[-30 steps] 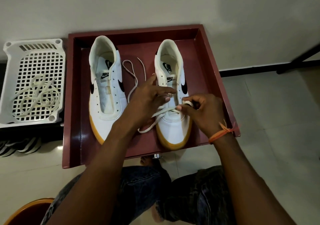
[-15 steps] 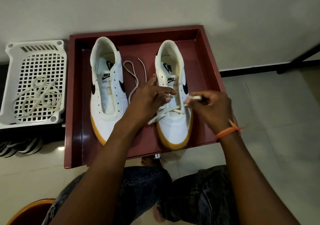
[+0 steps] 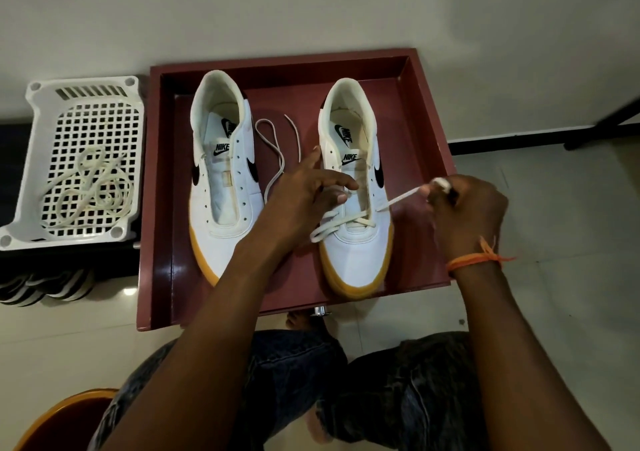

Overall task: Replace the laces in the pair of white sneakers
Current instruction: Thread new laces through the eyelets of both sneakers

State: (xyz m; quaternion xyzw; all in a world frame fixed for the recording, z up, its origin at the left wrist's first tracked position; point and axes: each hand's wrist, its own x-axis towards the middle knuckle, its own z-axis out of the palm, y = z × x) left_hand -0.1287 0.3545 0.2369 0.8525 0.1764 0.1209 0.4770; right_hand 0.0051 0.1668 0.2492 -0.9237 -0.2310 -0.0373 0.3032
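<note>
Head view: right hand (image 3: pixel 464 208) at 3 o'clock pinches lace (image 3: pixel 398 201) end, pulled taut from right sneaker (image 3: pixel 353 249) eyelets. Left hand (image 3: pixel 304 194), fingers spread and relaxed, rests on that sneaker's tongue, probably steadying it. Left sneaker (image 3: pixel 221 187) unlaced, both in maroon tray (image 3: pixel 159 208). Old laces (image 3: pixel 93 187) in white basket (image 3: pixel 41 104) at 9 o'clock.

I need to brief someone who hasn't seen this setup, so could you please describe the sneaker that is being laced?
Find the dark red tray on the floor; two white sneakers stand inside it. The sneaker being laced is the right-hand one, the only one with a lace crossed through its lowest eyelets; its neighbour's eyelets are bare.
</note>
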